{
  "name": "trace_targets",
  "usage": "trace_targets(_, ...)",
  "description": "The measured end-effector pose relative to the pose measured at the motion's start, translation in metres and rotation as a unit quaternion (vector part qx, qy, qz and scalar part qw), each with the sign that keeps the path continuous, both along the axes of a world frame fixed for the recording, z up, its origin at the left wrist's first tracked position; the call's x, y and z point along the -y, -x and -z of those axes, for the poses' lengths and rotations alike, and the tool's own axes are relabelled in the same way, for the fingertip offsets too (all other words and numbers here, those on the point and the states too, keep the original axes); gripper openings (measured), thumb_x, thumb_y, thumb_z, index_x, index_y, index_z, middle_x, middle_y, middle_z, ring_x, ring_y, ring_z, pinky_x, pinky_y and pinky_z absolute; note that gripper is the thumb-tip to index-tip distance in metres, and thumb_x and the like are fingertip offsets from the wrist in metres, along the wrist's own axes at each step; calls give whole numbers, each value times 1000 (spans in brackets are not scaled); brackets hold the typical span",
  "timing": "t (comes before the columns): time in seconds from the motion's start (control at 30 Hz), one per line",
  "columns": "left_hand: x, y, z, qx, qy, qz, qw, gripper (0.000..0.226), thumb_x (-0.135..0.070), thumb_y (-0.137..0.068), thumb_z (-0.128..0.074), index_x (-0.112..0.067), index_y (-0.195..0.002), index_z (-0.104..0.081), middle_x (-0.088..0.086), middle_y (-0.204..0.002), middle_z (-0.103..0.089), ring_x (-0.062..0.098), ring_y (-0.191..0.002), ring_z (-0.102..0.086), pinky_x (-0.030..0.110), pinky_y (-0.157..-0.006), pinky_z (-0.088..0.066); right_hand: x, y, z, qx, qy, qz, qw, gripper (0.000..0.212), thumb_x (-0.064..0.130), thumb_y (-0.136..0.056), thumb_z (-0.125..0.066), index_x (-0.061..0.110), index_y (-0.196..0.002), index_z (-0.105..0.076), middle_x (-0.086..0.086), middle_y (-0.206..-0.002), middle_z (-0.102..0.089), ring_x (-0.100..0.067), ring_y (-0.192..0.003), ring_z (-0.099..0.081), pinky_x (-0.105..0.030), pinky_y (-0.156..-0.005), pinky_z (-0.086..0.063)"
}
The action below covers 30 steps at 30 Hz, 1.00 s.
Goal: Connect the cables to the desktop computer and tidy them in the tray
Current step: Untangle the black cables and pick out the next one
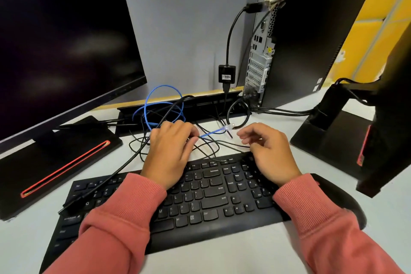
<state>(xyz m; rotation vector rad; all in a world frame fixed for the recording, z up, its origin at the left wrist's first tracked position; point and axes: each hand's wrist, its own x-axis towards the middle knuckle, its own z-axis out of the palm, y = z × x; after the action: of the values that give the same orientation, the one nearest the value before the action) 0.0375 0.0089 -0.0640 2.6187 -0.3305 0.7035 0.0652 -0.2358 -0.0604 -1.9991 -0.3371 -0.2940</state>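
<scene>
The black desktop computer (307, 35) stands upright at the back right, its rear port panel (259, 51) facing left. A black adapter cable (226, 73) hangs from an upper port. My left hand (169, 151) pinches the blue network cable (163, 100) just behind its clear plug (229, 127), which points right. My right hand (266, 151) hovers beside the plug with fingers curled and apart, holding nothing. Several thin black cables (206, 149) lie tangled under both hands. The black cable tray (200, 101) runs along the desk's back edge, with cables spilling from it.
A black keyboard (200, 198) lies beneath my wrists, with a mouse (342, 198) at its right. A dark monitor (55, 40) on a red-striped base (55, 169) fills the left. A second monitor stand (333, 135) sits at the right. A grey partition (189, 40) rises behind.
</scene>
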Motion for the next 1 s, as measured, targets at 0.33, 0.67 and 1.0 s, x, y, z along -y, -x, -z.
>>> trace_targets(0.33, -10, -5, -3, 29, 165, -65, 984, 18, -17, -104, -55, -30, -110, -64, -12, -108, -60, 19, -104, -55, 41, -92, -36, 13, 2, 0, -10, 92, 19, 996, 43, -12, -75, -59, 22, -97, -74, 11, -96, -67, -3, -96, -59, -10, -83, -41)
trace_targets(0.67, -30, -15, -7, 33, 231, -108, 966, 18, -11, -101, -58, -28, -102, -64, -8, -97, -63, 19, -93, -60, 37, -84, -48, 21, -8, 12, -67, 81, 82, 991, 17, 15, -95, -64, 26, -88, -75, 12, -77, -67, -2, -70, -58, -6, -60, -39)
trace_targets(1.0, -26, -7, -9, 22, 218, -94, 971, 21, -11, -98, -64, -32, -99, -67, -21, -95, -60, 18, -98, -60, 42, -90, -50, 20, -19, 2, -78, 96, 79, 989, 25, 18, -101, -50, 22, -82, -65, 2, -96, -62, -15, -91, -57, -25, -75, -39)
